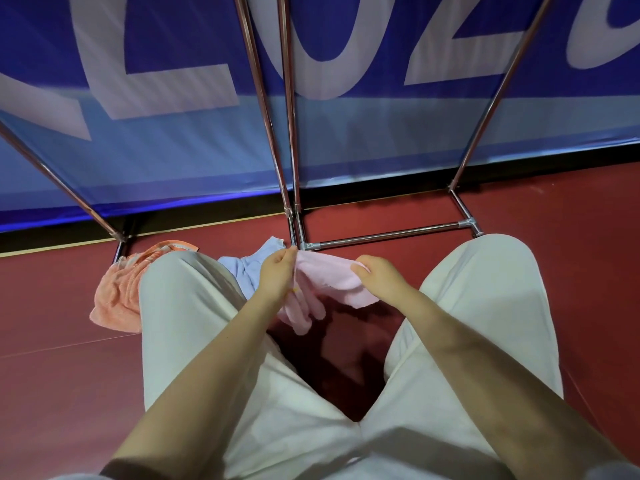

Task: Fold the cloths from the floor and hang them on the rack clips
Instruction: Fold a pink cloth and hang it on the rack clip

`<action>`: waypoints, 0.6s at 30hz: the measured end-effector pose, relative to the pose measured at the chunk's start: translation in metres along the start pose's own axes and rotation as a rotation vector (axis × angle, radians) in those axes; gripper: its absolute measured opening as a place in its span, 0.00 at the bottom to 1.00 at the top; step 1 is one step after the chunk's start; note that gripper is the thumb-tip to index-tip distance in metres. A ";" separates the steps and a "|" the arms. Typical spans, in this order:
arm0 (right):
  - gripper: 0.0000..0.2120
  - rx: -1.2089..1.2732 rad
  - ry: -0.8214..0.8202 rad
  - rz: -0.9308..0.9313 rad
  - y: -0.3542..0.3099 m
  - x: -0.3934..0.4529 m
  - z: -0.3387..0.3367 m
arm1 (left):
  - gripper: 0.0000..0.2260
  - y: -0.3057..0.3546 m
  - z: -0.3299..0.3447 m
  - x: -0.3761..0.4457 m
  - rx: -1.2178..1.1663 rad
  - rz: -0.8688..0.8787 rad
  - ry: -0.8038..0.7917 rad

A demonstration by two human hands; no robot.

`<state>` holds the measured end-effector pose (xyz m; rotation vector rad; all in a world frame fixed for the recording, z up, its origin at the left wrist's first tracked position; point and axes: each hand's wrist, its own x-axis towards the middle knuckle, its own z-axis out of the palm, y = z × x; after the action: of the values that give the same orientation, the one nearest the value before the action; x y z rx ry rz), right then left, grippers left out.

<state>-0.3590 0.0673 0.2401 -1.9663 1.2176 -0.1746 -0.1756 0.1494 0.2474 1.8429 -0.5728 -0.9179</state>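
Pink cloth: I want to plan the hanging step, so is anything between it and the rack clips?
Cannot tell: both hands hold the pink cloth low by the rack's base, and no clips are in view.

Rack (388, 234): shiny polished metal tubes. Pink cloth (332, 278), orange cloth (117, 296), blue cloth (247, 268): soft fuzzy terry. Floor (52, 375): smooth matt red. Trousers (180, 306): plain matt woven fabric. Banner (173, 150): slightly glossy.

Large white characters run across the blue banner (346, 64), well beyond both hands (277, 271) and behind the rack poles (270, 116). "L", "0" and "2" can be read; the characters at either edge are cut off and unclear.
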 end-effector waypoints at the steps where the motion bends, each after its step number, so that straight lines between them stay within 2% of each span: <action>1: 0.12 0.028 0.014 0.005 -0.001 0.000 0.000 | 0.18 -0.001 -0.001 0.001 0.014 0.005 0.002; 8: 0.20 0.199 0.055 0.025 -0.010 -0.001 -0.008 | 0.14 -0.001 -0.008 0.008 0.006 0.021 0.030; 11: 0.17 0.264 0.103 0.042 -0.013 0.000 -0.010 | 0.16 -0.001 -0.009 0.006 0.008 -0.026 0.088; 13: 0.10 0.356 0.153 0.053 -0.015 0.002 -0.011 | 0.13 -0.001 -0.011 0.006 -0.029 -0.085 0.105; 18: 0.13 0.540 0.189 0.035 -0.021 -0.007 -0.015 | 0.09 0.009 -0.011 0.007 -0.187 -0.224 0.073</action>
<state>-0.3552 0.0686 0.2670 -1.4796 1.1714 -0.6162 -0.1628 0.1467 0.2564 1.7851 -0.2291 -1.0115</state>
